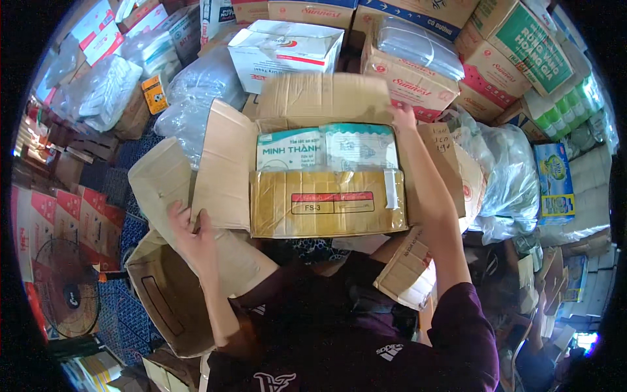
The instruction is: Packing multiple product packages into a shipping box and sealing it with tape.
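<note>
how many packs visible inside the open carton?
3: teal-and-white pack at back left, clear-wrapped pack at back right, yellow-brown pack across the front. More may lie underneath.

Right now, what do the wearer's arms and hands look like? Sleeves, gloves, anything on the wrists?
Both hands are bare: no gloves on the left hand or the right hand, and no watch or band shows on either wrist. Forearms are uncovered. Short dark maroon sleeves end near the elbows, part of a maroon shirt with small white printed marks on the front.
</note>
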The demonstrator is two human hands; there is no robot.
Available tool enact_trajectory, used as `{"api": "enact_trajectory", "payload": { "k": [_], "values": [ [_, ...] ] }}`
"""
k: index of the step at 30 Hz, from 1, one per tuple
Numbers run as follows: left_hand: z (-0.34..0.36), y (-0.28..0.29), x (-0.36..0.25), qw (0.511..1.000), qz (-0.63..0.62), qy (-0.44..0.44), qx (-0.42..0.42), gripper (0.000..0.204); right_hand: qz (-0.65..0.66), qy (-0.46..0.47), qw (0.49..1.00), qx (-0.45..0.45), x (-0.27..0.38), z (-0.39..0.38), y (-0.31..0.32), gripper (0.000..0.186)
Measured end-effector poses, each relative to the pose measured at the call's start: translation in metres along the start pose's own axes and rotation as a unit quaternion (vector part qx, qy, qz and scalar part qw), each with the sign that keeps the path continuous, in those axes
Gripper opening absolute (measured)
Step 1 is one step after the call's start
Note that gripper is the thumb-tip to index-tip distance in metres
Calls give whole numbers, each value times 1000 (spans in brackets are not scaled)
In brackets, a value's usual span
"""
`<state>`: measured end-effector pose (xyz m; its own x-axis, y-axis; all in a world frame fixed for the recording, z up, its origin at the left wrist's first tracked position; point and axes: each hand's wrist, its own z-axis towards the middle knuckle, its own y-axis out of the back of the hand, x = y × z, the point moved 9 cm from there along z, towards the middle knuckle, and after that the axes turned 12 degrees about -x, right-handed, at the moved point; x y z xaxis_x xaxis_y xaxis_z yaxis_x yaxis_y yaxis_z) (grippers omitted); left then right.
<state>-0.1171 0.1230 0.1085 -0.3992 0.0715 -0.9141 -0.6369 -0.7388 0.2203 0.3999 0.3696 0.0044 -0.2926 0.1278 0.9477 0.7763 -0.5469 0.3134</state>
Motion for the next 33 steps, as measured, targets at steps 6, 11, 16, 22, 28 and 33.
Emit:
{"api": "enact_trajectory", "payload": {
  "k": [6, 11, 16, 22, 28, 33],
  "values": [
    [4, -4, 7, 998, -14, 53, 6, 53, 194, 15, 971, 140, -3, 5, 39, 30],
    [9, -5, 22, 997, 7, 63, 39, 49, -106, 202, 899, 374, 15, -59, 44, 30],
    [5, -18, 2, 995, -33, -69, 61, 38, -410, 428, 791, 151, 61, -150, 55, 34],
    [-111, -104, -36, 865, 139, -285, 390, 56, -534, 330, 750, -207, 123, -188, 142, 41],
    [-146, -125, -9, 834, 219, -328, 386, 67, -299, 144, 932, 146, 105, -223, 87, 34],
    [-153, -127, -15, 845, 215, -330, 361, 62, -656, 419, 623, 74, 54, -297, -18, 37]
  ]
}}
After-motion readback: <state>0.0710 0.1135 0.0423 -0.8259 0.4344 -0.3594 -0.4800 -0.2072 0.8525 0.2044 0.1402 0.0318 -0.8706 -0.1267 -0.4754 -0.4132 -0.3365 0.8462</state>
